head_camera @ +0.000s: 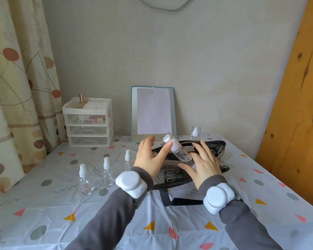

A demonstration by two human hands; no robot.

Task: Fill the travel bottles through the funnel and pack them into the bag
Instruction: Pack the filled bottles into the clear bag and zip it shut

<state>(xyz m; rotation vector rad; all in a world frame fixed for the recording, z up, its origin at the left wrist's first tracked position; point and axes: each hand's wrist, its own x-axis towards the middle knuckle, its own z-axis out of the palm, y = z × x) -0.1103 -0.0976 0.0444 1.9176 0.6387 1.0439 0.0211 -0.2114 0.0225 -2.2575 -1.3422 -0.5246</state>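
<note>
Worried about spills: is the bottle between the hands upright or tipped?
Tipped. The bottle slants, capped end up and to the left, above the clear bag, between left hand and right hand.
</note>
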